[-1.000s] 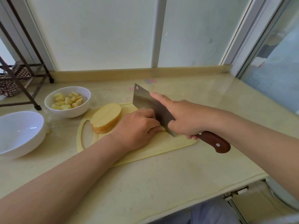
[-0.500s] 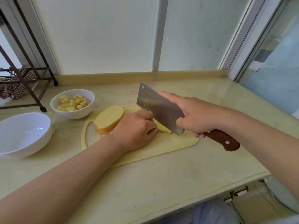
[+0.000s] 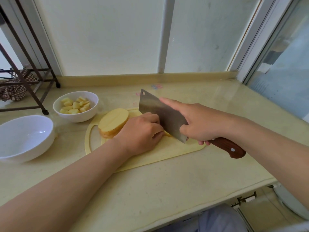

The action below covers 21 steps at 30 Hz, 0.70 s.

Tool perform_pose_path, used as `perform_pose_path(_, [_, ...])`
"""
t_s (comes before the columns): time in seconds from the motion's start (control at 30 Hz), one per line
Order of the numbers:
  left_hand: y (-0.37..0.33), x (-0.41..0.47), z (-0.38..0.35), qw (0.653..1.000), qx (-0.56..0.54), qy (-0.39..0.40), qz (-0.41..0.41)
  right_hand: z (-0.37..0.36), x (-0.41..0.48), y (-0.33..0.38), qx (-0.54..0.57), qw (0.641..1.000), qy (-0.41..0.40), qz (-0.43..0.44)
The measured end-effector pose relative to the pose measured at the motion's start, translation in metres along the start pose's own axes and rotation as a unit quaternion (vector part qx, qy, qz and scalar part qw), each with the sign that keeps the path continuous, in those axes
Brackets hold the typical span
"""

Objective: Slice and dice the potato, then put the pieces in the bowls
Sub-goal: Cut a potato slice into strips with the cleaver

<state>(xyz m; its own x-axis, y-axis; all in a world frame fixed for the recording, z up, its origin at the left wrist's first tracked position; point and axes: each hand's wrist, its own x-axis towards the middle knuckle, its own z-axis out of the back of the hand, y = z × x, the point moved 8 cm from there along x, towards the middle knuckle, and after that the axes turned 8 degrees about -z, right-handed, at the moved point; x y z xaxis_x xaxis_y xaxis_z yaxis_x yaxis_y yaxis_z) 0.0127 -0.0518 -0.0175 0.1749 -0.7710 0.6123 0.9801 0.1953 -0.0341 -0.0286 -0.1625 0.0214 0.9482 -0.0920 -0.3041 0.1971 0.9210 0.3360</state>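
Brushed steel cleaver blade (image 3: pixel 160 114) with polished wood handle (image 3: pixel 229 148) – glossy ceramic bowls (image 3: pixel 25 136) (white), matt plastic board (image 3: pixel 150 158).

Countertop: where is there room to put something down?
Bare countertop runs between the cutting board and the near edge, and again in the far right corner behind the right hand gripping the cleaver. The left is crowded: small bowl, big bowl, sliced potato, and the left hand holding a potato piece.
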Motion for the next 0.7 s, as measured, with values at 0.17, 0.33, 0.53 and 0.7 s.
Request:
perform_pose_path(0.17, [-0.0001, -0.0002, -0.0001, 1.0, 0.0, 0.002, 0.0, -0.0014, -0.0022, 0.0005, -0.005, 1.0, 0.005, -0.005])
perform_pose_path(0.33, [-0.0002, -0.0001, 0.0003, 1.0, 0.001, -0.003, 0.0, -0.0027, -0.0026, 0.0027, -0.016, 1.0, 0.005, -0.009])
perform_pose_path(0.53, [-0.0005, 0.0, 0.0005, 1.0, 0.003, 0.002, 0.002, -0.0038, -0.0016, 0.0049, -0.029, 0.999, 0.013, -0.015])
perform_pose_path(0.7, [-0.0014, 0.0011, 0.0006, 1.0, 0.009, 0.005, -0.001, -0.0065, 0.0023, 0.0093, -0.043, 0.999, 0.022, -0.017])
